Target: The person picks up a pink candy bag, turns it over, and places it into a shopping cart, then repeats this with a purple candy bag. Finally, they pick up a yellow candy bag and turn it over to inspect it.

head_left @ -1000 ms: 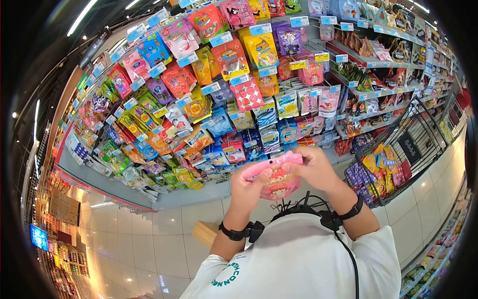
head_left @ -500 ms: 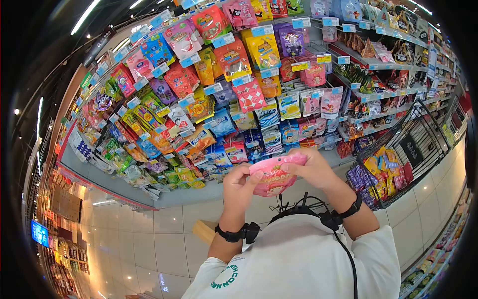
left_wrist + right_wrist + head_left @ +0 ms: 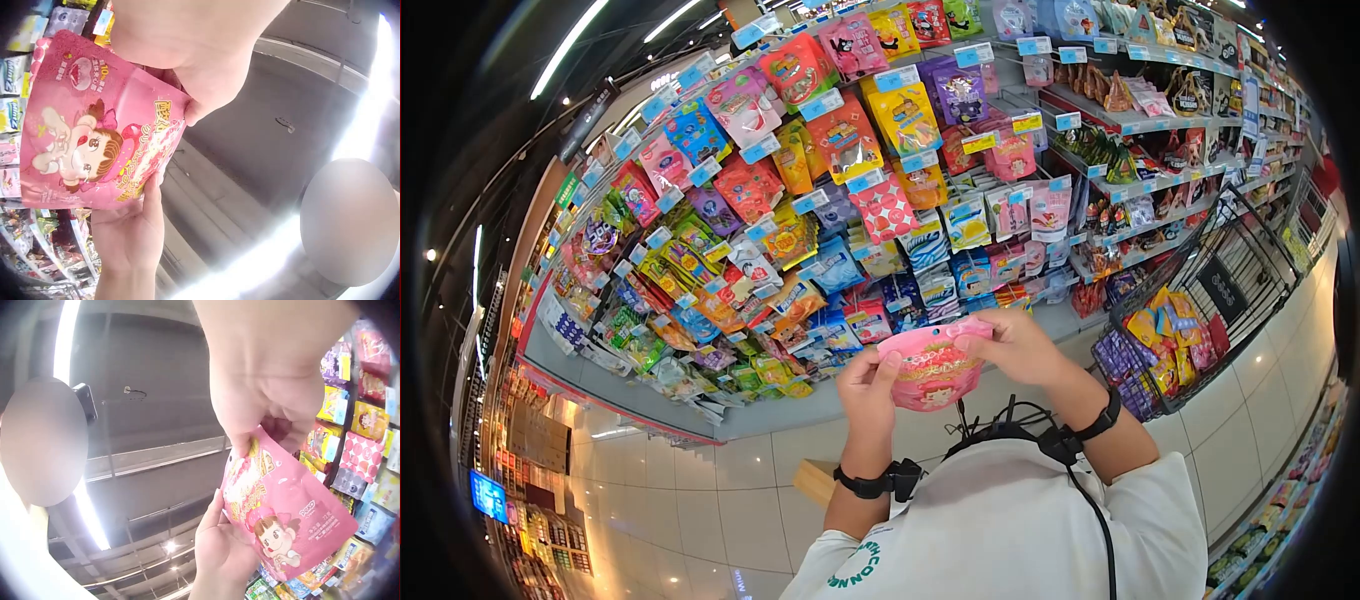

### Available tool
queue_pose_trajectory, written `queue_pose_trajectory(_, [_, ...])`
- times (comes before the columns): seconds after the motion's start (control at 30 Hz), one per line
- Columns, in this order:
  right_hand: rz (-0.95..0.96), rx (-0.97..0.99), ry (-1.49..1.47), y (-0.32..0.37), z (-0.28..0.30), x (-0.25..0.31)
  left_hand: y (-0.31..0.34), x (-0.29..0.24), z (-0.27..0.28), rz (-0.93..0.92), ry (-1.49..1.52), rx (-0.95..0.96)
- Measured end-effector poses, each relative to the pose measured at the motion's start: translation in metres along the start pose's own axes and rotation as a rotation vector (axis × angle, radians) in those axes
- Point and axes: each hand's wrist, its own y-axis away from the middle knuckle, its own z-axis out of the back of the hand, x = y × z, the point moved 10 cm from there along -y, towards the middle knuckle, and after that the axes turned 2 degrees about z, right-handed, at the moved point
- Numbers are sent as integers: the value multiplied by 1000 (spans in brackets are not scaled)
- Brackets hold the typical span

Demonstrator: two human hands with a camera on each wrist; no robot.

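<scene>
Both hands hold up a pink candy pouch (image 3: 937,372) in front of the chest. My left hand (image 3: 867,386) pinches its upper left corner, thumb on the front. At the upper right corner my right hand (image 3: 1022,347) grips the same way. The pouch front, with a cartoon child's face and yellow lettering, shows in the left wrist view, where the pouch (image 3: 94,134) stands between the hands. In the right wrist view the pouch (image 3: 290,519) has a small hole near its top edge. The fingers behind it are partly hidden.
A rack of hanging candy bags (image 3: 840,180) with blue price tags fills the space ahead. To the right stands a black wire shopping cart (image 3: 1250,265) with purple and yellow packets (image 3: 1172,335) inside. Shelves (image 3: 1140,120) of snacks line the back right, and tiled floor (image 3: 730,520) lies below.
The pouch has tipped so its front faces up toward the head more, and both hands have come slightly lower. The head view has shifted a little. Both hands keep their hold.
</scene>
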Motion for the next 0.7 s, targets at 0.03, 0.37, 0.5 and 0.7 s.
queue_pose_trajectory(0.03, [-41,20,5,1,-1,-3,-1,4,1,20,40,2])
queue_pose_trajectory(0.37, [-37,57,30,0,16,-1,-12,21,-6,116,75,-57])
queue_pose_trajectory(0.5, [-220,168,-88,6,20,-12,-25,28,4,169,244,-186])
queue_pose_trajectory(0.7, [-221,291,105,5,38,-38,-31,47,-27,221,329,-162])
